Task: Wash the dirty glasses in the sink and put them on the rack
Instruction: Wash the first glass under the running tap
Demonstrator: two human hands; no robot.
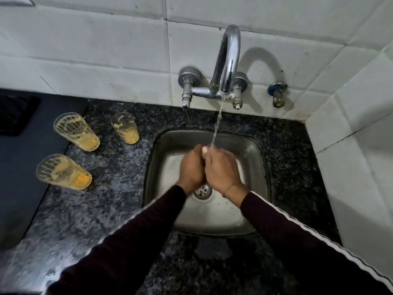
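Head view, 3 glasses (76, 132) w/ yellow residue (streaky), hands (209, 170) clasped empty under water.

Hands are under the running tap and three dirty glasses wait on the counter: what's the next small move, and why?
Probably reach the left hand to the nearest glass. Both it and the right hand hold nothing under the stream, the sink has no glass in it, and all three stand unwashed.

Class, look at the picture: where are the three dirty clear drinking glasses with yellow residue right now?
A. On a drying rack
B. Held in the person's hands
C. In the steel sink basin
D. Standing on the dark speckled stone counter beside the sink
D: each dirty clear drinking glass stands on the dark speckled stone counter, beside the steel sink.
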